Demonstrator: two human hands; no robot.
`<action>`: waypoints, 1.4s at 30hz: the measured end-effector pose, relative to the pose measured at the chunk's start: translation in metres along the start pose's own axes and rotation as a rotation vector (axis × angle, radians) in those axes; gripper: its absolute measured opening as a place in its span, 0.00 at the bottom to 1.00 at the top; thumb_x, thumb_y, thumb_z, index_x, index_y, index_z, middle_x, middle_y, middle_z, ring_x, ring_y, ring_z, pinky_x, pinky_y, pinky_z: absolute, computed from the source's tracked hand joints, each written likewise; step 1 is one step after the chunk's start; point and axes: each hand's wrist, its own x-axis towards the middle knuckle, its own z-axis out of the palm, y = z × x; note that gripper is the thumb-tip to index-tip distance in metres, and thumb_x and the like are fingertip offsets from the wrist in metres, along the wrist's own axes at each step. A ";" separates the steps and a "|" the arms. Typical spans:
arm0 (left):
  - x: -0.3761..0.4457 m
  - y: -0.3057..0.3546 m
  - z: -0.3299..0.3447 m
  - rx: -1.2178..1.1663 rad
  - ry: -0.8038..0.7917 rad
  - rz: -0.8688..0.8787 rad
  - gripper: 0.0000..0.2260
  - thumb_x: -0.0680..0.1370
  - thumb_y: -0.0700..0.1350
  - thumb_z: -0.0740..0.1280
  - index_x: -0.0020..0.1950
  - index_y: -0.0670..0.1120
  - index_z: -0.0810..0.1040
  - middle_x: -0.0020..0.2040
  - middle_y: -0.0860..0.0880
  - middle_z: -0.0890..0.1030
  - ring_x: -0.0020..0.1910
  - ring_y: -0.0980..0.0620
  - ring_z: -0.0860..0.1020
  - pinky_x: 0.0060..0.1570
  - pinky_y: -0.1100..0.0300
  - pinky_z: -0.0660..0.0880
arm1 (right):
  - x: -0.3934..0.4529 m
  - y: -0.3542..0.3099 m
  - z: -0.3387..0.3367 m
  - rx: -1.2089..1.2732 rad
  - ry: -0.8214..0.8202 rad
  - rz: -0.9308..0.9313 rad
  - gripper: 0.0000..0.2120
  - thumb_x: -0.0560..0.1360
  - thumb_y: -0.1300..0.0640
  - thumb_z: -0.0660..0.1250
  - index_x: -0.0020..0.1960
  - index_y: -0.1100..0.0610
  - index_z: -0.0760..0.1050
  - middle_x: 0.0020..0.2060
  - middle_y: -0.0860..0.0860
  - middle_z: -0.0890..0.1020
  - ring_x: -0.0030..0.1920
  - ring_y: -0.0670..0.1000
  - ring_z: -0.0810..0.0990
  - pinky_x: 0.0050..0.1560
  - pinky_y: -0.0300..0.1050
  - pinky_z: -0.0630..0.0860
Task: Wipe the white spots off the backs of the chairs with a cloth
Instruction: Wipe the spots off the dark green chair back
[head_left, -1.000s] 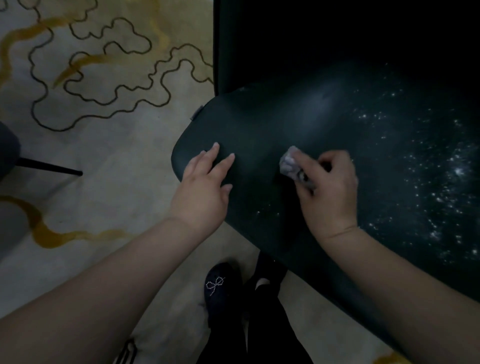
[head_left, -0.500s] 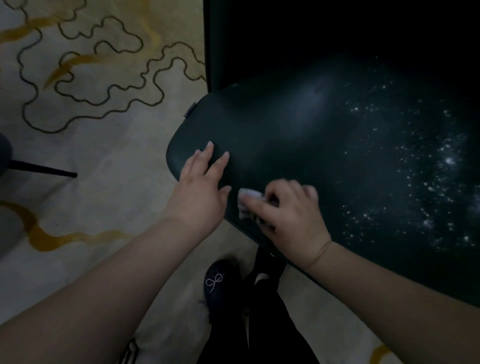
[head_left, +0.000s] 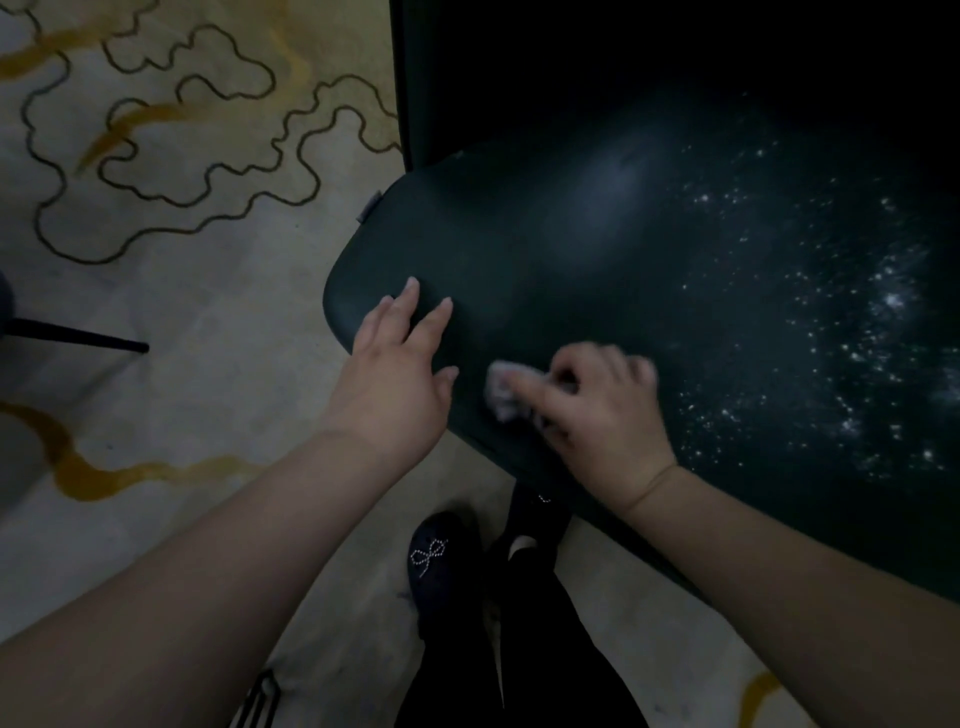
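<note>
Right hand (head_left: 597, 415) clenched round small soft cloth (head_left: 501, 392) at chair back (head_left: 545, 270) near edge, left hand (head_left: 395, 374) flat, steadying; cloth looks light, limp, best bunched; white spots (head_left: 852, 353) remain right.

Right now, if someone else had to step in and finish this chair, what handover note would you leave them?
Left hand: open, fingers flat on the chair back near its left corner, steadying it.
Right hand: grips the crumpled cloth and presses it on the chair back near the lower edge, just right of the left hand.
Done: the left part of the chair back looks free of spots, apart from a faint hazy smear higher up.
Left: the dense white spots across the right part are untouched; work the cloth rightward into them.
</note>
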 end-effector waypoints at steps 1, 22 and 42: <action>-0.002 0.000 0.000 0.007 -0.007 0.005 0.29 0.79 0.49 0.63 0.77 0.53 0.56 0.79 0.48 0.49 0.76 0.46 0.49 0.70 0.62 0.42 | 0.001 0.009 -0.002 -0.002 0.049 0.106 0.26 0.62 0.61 0.75 0.59 0.46 0.80 0.45 0.57 0.76 0.43 0.60 0.75 0.44 0.54 0.67; 0.045 0.072 0.004 -0.007 -0.028 0.145 0.27 0.79 0.48 0.64 0.77 0.52 0.60 0.79 0.50 0.51 0.76 0.48 0.49 0.70 0.62 0.44 | 0.022 0.106 -0.030 0.085 0.232 0.397 0.26 0.67 0.63 0.73 0.64 0.48 0.76 0.49 0.59 0.72 0.46 0.59 0.72 0.46 0.52 0.74; 0.119 0.115 -0.001 0.068 -0.079 0.187 0.28 0.80 0.49 0.61 0.78 0.52 0.55 0.79 0.51 0.50 0.76 0.50 0.47 0.72 0.60 0.44 | 0.065 0.189 -0.036 0.133 0.374 0.736 0.21 0.73 0.59 0.67 0.64 0.44 0.74 0.52 0.51 0.69 0.50 0.50 0.68 0.52 0.45 0.67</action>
